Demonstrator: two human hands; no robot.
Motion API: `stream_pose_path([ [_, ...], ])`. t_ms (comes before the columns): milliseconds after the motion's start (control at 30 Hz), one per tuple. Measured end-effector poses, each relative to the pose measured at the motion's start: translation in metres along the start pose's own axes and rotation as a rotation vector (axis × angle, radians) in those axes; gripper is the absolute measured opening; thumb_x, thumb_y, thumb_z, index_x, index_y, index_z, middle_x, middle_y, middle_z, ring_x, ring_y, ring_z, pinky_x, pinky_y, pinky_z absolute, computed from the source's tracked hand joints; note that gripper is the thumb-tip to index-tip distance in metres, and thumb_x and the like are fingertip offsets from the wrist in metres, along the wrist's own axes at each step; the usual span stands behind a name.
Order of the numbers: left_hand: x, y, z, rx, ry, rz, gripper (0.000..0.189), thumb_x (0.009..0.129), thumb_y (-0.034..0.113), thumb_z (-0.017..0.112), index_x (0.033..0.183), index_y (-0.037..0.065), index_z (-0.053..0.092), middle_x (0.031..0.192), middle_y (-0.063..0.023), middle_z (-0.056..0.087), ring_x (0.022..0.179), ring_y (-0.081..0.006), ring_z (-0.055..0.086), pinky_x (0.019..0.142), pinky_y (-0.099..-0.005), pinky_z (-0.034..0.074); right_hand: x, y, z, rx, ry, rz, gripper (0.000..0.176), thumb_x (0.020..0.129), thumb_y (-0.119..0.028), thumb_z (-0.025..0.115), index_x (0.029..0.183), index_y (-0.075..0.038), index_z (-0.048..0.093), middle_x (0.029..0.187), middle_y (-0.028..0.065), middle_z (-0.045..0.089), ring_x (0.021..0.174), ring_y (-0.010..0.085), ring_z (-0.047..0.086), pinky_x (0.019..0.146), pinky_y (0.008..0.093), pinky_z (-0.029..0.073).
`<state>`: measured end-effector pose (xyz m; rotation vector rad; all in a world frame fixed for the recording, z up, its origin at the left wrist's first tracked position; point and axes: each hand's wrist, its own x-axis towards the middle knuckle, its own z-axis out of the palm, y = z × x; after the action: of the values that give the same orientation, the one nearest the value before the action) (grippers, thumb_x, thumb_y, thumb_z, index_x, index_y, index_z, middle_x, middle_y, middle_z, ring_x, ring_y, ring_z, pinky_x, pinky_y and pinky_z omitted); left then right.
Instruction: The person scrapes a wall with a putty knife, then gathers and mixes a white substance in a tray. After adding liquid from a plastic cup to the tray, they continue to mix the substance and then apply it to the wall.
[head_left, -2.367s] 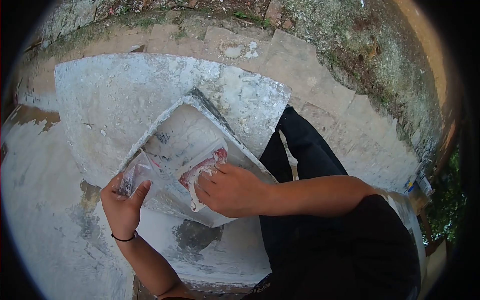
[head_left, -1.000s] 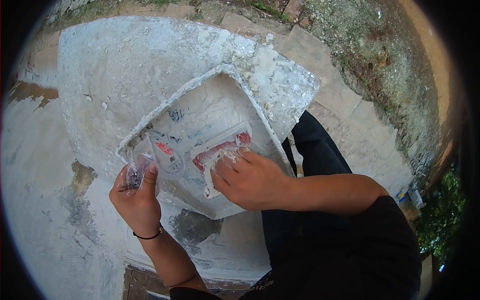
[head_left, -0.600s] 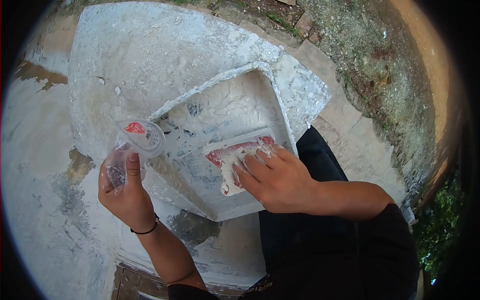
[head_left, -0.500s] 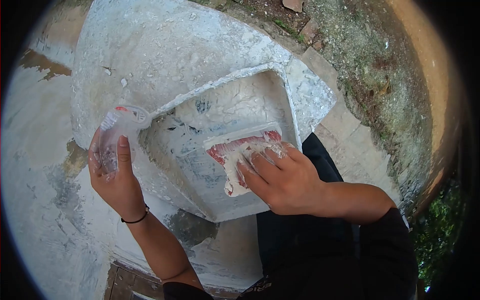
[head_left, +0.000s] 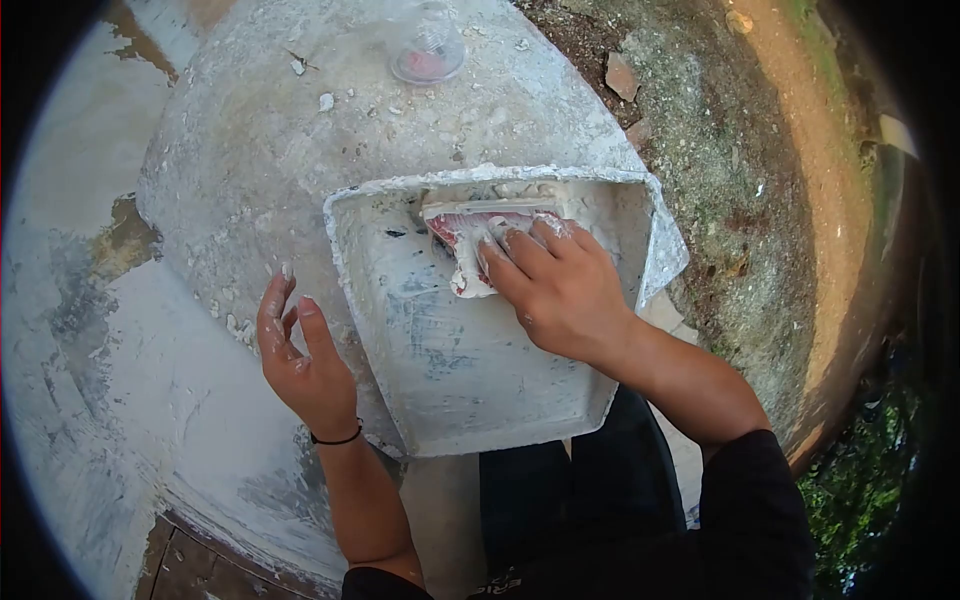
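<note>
My right hand (head_left: 560, 283) grips a red scraper (head_left: 480, 225) with a wide, pale edge, smeared with white paste. The scraper rests inside a white-crusted tray (head_left: 480, 385), near its far wall, where some paste is gathered. Thin streaks of paste cover the tray floor. Left of the tray, my left hand (head_left: 308, 355) is raised with fingers apart and nothing in it; white specks dot its fingertips. A clear plastic cup (head_left: 428, 55) with a red patch is on the pale slab beyond the tray.
The paste-spattered slab (head_left: 240, 170) extends under and beyond the tray. A broken reddish stone piece (head_left: 621, 76) lies on rough ground at the upper right. Brown tiles (head_left: 205, 570) show at the lower left, and green plants (head_left: 865, 490) at the lower right.
The clear cup has left my left hand and is on the slab at the top. My right hand has moved the scraper toward the tray's far wall. The tray appears turned in view.
</note>
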<state>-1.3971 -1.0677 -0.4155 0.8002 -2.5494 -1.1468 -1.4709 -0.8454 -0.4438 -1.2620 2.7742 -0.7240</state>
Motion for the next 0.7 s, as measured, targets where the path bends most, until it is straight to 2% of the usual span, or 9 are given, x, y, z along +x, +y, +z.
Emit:
stream_pose_path([
  [167, -0.025, -0.018, -0.008, -0.074, 0.047, -0.116, 0.028, 0.09, 0.008, 0.05, 0.115, -0.005, 0.054, 0.115, -0.0158, 0.058, 0.106, -0.0236, 0.055, 0.088, -0.033, 0.042, -0.013, -0.01, 0.032, -0.109, -0.043, -0.048, 0.031, 0.073, -0.013, 0.054, 0.1, 0.0, 0.063, 0.087, 0.0113, 0.061, 0.077, 0.0208, 0.058, 0.067, 0.0333, 0.044],
  [233, -0.034, -0.022, -0.008, -0.085, 0.04, -0.131, 0.028, 0.09, 0.007, 0.05, 0.114, -0.005, 0.054, 0.115, -0.016, 0.058, 0.105, -0.0243, 0.055, 0.089, -0.0334, 0.042, -0.028, -0.025, 0.025, -0.038, -0.173, -0.058, 0.033, 0.072, -0.014, 0.058, 0.103, -0.003, 0.062, 0.093, 0.0116, 0.061, 0.084, 0.0244, 0.059, 0.068, 0.0354, 0.045],
  [400, -0.051, -0.019, -0.004, -0.098, -0.012, -0.114, 0.027, 0.09, 0.008, 0.05, 0.113, -0.006, 0.055, 0.113, -0.0172, 0.058, 0.105, -0.0263, 0.055, 0.09, -0.0352, 0.041, -0.033, -0.022, 0.003, -0.053, -0.119, -0.06, 0.032, 0.075, -0.016, 0.058, 0.103, -0.003, 0.062, 0.092, 0.0109, 0.061, 0.082, 0.0222, 0.059, 0.068, 0.0359, 0.046],
  [500, -0.059, -0.018, 0.001, -0.132, -0.095, -0.099, 0.029, 0.092, 0.005, 0.045, 0.118, -0.008, 0.051, 0.116, -0.0168, 0.056, 0.108, -0.0223, 0.053, 0.093, -0.0322, 0.041, -0.021, -0.003, 0.014, -0.093, -0.145, -0.086, 0.03, 0.073, -0.013, 0.054, 0.101, -0.003, 0.062, 0.087, 0.0094, 0.06, 0.079, 0.0222, 0.059, 0.066, 0.0338, 0.045],
  [600, -0.063, -0.018, -0.001, -0.1, -0.124, -0.053, 0.028, 0.092, 0.004, 0.044, 0.117, -0.008, 0.051, 0.116, -0.0164, 0.056, 0.107, -0.0221, 0.053, 0.093, -0.0322, 0.041, 0.001, 0.008, 0.003, -0.083, -0.156, 0.061, 0.029, 0.074, -0.012, 0.054, 0.1, -0.004, 0.062, 0.089, 0.0093, 0.061, 0.083, 0.0238, 0.059, 0.066, 0.0346, 0.045],
  [700, -0.065, -0.023, -0.002, -0.105, -0.075, -0.046, 0.029, 0.092, 0.003, 0.044, 0.118, -0.007, 0.05, 0.116, -0.0159, 0.055, 0.106, -0.0214, 0.053, 0.093, -0.0317, 0.041, 0.003, 0.001, -0.002, -0.154, -0.058, 0.061, 0.03, 0.074, -0.013, 0.053, 0.1, -0.003, 0.062, 0.089, 0.0103, 0.061, 0.082, 0.0235, 0.059, 0.066, 0.0342, 0.045],
])
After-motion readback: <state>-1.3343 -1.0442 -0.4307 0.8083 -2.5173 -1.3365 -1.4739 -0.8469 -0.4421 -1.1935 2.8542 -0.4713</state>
